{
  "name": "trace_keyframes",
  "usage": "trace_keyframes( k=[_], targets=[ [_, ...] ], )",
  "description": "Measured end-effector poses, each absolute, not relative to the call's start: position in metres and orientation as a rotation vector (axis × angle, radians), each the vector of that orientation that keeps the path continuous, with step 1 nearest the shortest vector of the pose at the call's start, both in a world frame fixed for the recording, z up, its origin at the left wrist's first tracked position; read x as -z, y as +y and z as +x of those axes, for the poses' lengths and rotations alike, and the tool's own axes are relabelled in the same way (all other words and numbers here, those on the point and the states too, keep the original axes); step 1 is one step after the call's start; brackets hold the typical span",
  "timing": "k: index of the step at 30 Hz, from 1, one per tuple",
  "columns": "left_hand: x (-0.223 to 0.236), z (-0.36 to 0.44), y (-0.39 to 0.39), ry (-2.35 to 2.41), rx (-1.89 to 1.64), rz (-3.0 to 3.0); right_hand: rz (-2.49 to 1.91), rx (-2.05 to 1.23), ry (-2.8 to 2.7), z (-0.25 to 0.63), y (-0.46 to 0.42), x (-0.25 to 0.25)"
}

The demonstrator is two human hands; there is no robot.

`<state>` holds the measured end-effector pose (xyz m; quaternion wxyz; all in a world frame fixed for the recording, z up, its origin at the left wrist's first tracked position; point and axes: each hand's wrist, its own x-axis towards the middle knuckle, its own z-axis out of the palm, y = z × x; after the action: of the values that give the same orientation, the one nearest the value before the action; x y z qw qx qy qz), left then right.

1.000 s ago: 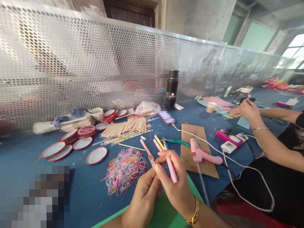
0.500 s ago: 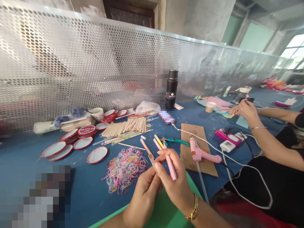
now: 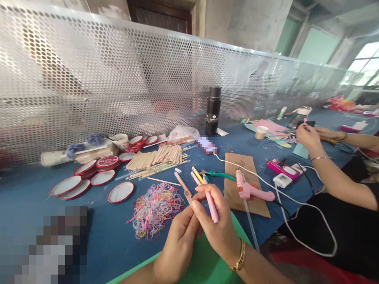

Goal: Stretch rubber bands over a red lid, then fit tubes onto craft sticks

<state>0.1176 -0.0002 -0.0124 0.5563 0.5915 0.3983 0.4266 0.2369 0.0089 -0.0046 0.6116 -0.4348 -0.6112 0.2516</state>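
One blue table (image 3: 97, 240), perforated metal screen (image 3: 118, 79) behind, right grip (image 3: 217, 217) holding pink marker (image 3: 210, 202), contents of left grip (image 3: 179, 236) unclear

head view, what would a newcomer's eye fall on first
Probably the heap of coloured bands on the blue table, just beyond and left of the left hand. Next, perhaps, the pink glue gun on cardboard at right, or the black bottle upright before the mesh. Close in, a pink pen sits in the right hand.

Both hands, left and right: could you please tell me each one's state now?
Left hand: closed; whether it grips anything cannot be told.
Right hand: closed, holding a pink marker, with a stick at its thumb.
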Motion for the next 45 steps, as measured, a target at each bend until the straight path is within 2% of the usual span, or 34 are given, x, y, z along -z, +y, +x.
trace_keyframes(
  k=[23, 45],
  targets=[
    [0.014, 0.118, 0.0, 1.009, -1.108, 1.298, -0.992, -0.724, -1.325, 0.241, 0.009, 0.006],
    [0.013, 0.119, 0.001, 1.049, -1.056, 1.399, -1.003, -0.623, -1.313, 0.242, 0.002, 0.003]
  ],
)
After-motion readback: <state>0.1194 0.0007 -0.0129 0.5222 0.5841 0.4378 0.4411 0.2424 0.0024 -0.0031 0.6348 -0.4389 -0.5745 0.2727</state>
